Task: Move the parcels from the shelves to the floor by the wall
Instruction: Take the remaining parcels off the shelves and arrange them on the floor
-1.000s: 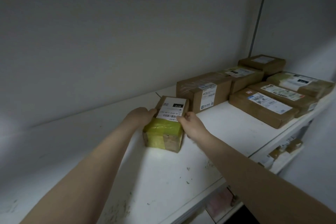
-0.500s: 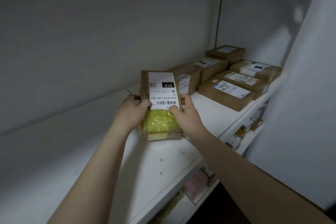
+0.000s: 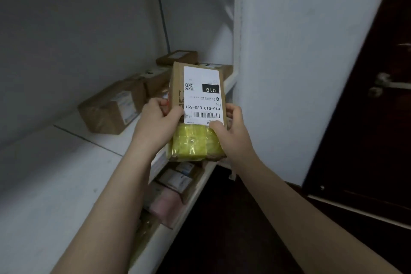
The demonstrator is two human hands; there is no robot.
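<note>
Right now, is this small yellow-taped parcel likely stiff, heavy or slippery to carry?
Probably stiff: the cardboard parcel shows straight edges. Likely light: the left hand and right hand hold it by its lower end. Its glossy yellow tape may be slick.

A storeroom: white shelves (image 3: 44, 173) hold labelled parcels (image 3: 111, 111) (dark door (image 3: 367, 118) beside).

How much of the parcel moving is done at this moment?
Done: nothing can be confirmed; no parcel shows on the dark floor. In hand: the left hand and right hand grip the yellow-taped parcel, held clear of the upper shelf. Left: several brown parcels lie on it, and more parcels sit on the lower shelf.
</note>
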